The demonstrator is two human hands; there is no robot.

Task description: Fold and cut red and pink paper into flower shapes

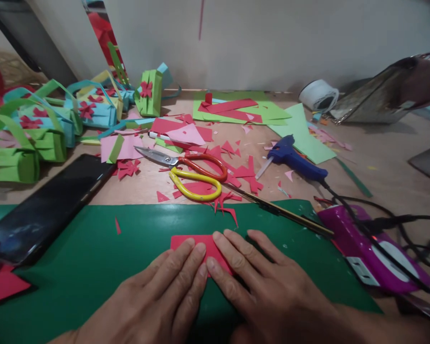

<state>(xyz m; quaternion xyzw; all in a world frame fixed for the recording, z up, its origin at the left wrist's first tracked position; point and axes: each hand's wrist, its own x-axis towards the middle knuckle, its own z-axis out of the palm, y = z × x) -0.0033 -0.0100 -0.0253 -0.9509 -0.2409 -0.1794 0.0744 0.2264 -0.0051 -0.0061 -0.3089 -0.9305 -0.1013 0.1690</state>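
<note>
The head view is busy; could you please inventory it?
Paper: one, red, under hands
Mat: one, green, foreground
Phone: one, black, left
Scissors: one, red/yellow, centre
Glue gun: one, blue, right
Power strip: one, magenta, right
Cables: several, black, right
Pen: one, mostly white, centre
Paper bags: several, mixed colours, left
Scraps: many, mostly red, centre
Sheets: several, green, back
Roll: one, white, back right
Pouch: one, brownish, back right
Table: one, brown, beneath
Left hand: one, on paper
Right hand: one, on paper
</note>
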